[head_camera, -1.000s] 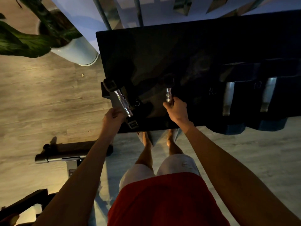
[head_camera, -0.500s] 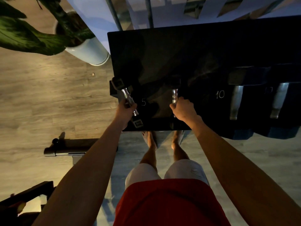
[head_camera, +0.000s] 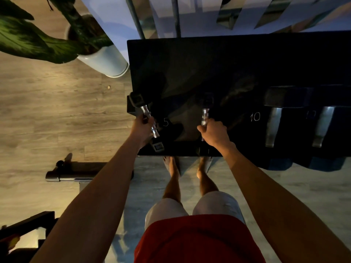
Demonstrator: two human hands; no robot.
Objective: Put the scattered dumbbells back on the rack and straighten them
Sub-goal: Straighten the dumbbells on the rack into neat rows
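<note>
Gripping is done by both hands: the left hand is curled round the handle of the crooked dumbbell at the left end of the rack, the right hand round the next dumbbell. Further right, two larger dumbbells are already racked; straightening is judged unfinished.

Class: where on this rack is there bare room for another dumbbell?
Bare: back strip of the black rack, and the gap between the straight chrome-handled dumbbell in the right hand and the nearer large black dumbbell. Crowded: front left corner, where the left hand grips the tilted chrome-handled dumbbell.
</note>
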